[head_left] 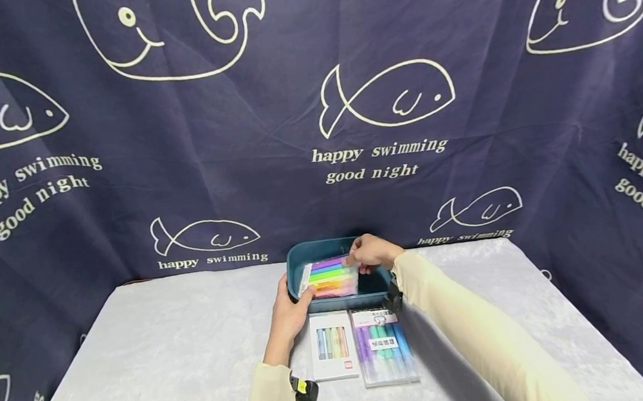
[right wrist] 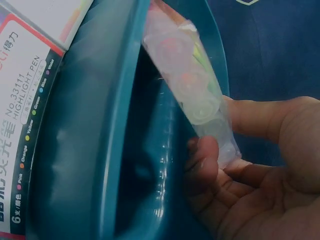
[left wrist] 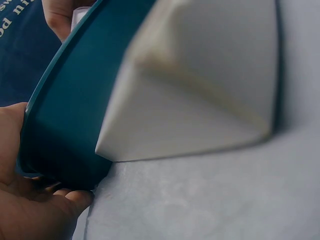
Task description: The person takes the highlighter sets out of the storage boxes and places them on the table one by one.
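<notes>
A teal plastic bin (head_left: pixel 331 305) stands at the back of the table. My left hand (head_left: pixel 288 313) grips its left side, the thumb at the rim and fingers around the outside of the wall (left wrist: pixel 65 125). My right hand (head_left: pixel 375 252) reaches over the bin's right side and pinches a clear pack of rainbow-coloured pens (head_left: pixel 329 277) by one end. That pack lies tilted within the bin's opening, its see-through end (right wrist: pixel 200 110) between thumb and fingers. The left thumb overlaps the pack's near left corner in the head view.
In front of the bin lie a white box of pastel pens (head_left: pixel 335 370) and a clear pack of purple, green and blue highlighters (head_left: pixel 385 356), side by side. A dark fish-print curtain (head_left: pixel 290 119) hangs right behind the bin. The grey-white tabletop (head_left: pixel 185 355) extends to both sides.
</notes>
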Demonstrator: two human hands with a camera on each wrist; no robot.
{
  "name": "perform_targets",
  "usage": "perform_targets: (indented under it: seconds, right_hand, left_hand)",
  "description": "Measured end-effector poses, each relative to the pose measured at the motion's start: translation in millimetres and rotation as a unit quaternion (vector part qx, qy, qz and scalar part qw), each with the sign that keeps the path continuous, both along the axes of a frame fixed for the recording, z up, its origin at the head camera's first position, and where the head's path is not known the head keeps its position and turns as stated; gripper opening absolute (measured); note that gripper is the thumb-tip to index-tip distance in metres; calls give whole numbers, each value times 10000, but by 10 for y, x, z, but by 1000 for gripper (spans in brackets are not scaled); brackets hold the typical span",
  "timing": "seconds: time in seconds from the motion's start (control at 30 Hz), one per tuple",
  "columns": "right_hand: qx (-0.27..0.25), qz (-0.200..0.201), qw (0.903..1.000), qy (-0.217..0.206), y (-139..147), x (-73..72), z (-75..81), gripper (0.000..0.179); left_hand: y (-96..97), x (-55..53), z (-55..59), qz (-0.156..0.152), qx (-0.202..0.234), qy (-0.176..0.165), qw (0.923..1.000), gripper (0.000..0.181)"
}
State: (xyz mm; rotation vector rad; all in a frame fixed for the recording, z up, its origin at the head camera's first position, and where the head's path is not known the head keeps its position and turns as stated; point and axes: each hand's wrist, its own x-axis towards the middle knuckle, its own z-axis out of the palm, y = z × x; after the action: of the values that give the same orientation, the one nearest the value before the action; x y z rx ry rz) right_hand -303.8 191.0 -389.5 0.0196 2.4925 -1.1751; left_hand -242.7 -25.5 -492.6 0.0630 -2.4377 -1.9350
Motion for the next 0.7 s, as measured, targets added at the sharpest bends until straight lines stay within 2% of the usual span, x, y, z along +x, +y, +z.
perform_targets:
  seconds: [0.3, 0.53, 0.7]
  right_hand:
    - [-193, -52, 9991, 366, -51, 76, 90, 25]
    - [-663, -34, 9963, 551, -77, 125, 230, 30]
    - [-564, -169, 9955, 736, -64, 158, 282, 29]
  left_hand:
    - [-16, 18, -32, -32, -35, -9, 10000, 73]
    - [-23, 14, -21, -60, -51, -49, 10000, 72]
    - [-3, 14, 5, -56, -65, -100, 9999, 73]
